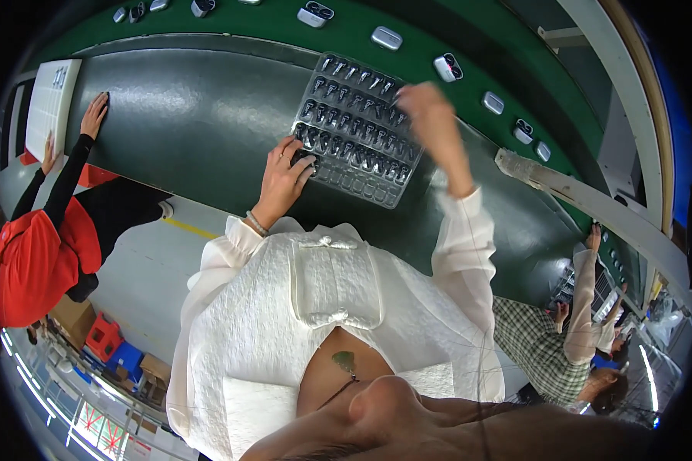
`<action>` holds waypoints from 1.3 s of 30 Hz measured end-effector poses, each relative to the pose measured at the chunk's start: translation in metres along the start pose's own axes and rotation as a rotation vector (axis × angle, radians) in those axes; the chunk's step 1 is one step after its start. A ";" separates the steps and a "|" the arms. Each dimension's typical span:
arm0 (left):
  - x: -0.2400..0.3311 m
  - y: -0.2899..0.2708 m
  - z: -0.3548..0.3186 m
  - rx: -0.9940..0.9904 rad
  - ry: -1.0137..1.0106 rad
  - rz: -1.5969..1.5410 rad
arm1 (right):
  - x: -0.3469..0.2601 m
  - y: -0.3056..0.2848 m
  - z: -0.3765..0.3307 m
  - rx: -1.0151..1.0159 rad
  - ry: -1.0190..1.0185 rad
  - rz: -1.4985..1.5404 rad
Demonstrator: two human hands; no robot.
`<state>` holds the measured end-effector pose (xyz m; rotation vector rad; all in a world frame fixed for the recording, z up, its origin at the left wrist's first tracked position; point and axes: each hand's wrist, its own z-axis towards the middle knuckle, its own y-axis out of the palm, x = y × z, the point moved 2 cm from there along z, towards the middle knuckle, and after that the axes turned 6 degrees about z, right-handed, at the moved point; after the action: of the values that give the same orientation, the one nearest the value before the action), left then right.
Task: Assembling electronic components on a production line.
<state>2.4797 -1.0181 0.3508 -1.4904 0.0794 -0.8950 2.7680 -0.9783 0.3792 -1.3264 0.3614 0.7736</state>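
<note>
While the left hand (284,175) rests at the near-left corner of the clear compartment tray (357,129), its grip pinches a small dark part (304,157). Tray lies flat on the dark green surface (184,115). Right hand (430,123) hovers over the tray's far-right edge; grip blurred, cannot tell. Small cases (386,38) line the belt beyond.

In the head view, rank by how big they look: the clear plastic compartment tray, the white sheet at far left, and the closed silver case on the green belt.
1. Clear plastic compartment tray
2. White sheet, though the fisheye rim squeezes it
3. Closed silver case, far smaller
</note>
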 end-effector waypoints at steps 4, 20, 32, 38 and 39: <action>0.004 0.004 0.004 0.030 0.041 0.001 | -0.063 0.065 -0.049 -0.179 0.043 0.313; 0.013 0.017 -0.002 0.051 0.006 -0.026 | -0.067 0.097 -0.065 -0.009 0.006 0.081; 0.015 0.013 0.008 0.042 0.006 -0.055 | 0.205 -0.087 -0.081 0.316 0.598 -0.275; 0.013 0.010 0.004 0.070 0.007 -0.034 | 0.210 -0.094 -0.056 0.080 0.745 -0.101; 0.012 0.009 0.003 0.070 0.008 -0.028 | 0.207 -0.093 -0.052 0.082 0.743 -0.096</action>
<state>2.4940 -1.0237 0.3492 -1.4257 0.0322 -0.9177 2.9871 -0.9708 0.3014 -1.5085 0.8966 0.1546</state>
